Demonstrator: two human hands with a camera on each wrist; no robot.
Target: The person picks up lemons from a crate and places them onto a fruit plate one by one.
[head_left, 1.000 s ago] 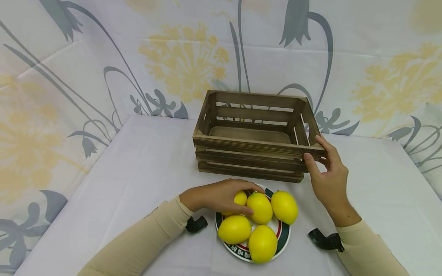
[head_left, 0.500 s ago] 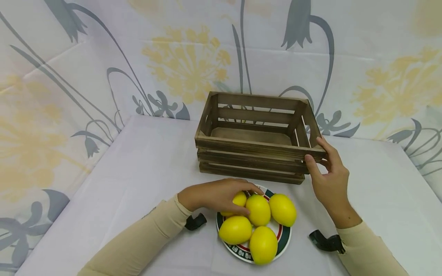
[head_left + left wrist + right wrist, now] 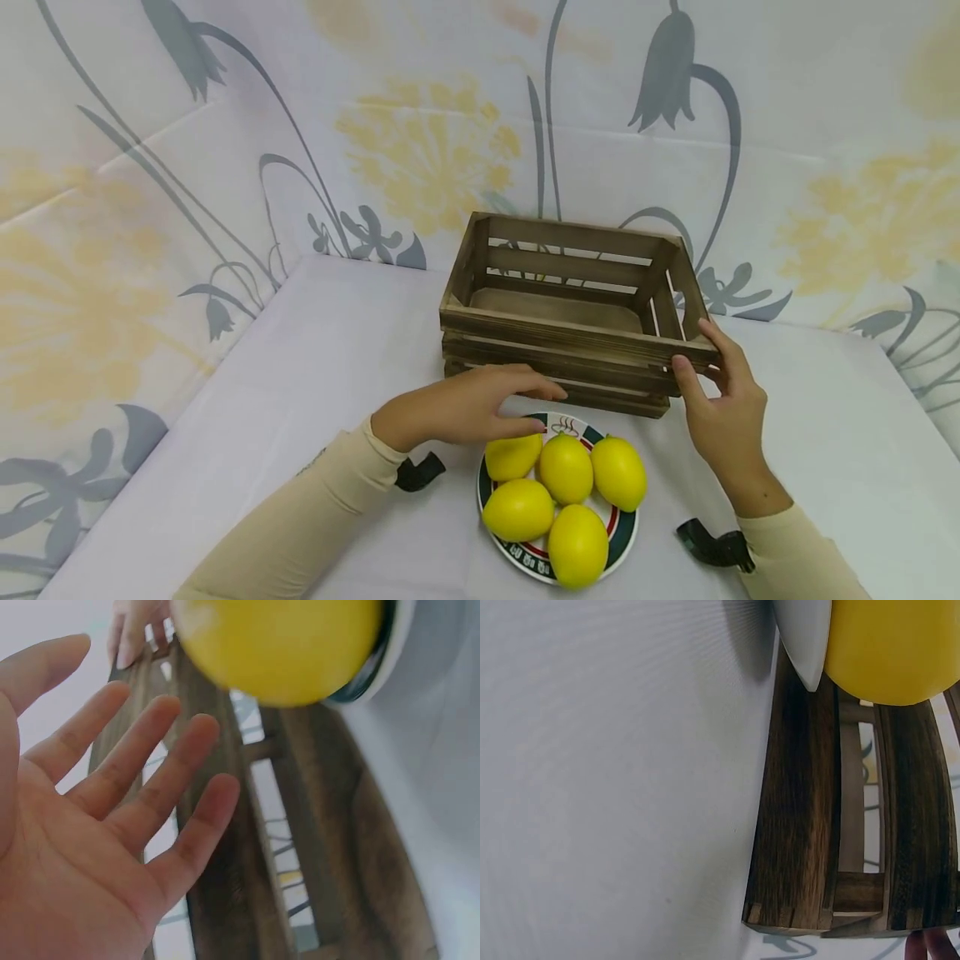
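Several yellow lemons [image 3: 566, 471] lie on a round white plate [image 3: 622, 537] with a green and red border. Over the plate's back left edge hovers my left hand [image 3: 465, 408], between the lemons and the crate's front. Its fingers are spread and hold nothing, as the left wrist view shows. Behind the plate stands a brown slatted wooden crate [image 3: 570, 335], its bare floor visible. My right hand [image 3: 726, 417] grips the crate's front right corner, thumb on the front and fingers at the end side. In the right wrist view, only fingertips [image 3: 934, 945] show below the crate.
A white cloth [image 3: 352, 333] covers the table. Behind it hangs a flower-patterned cloth [image 3: 600, 108], close to the crate's back. Short black curved pieces [image 3: 716, 546] sit by both wrists.
My left hand has lifted off the lemons and moved back towards the crate, fingers opening. My right hand stays on the crate corner. The head view has shifted slightly.
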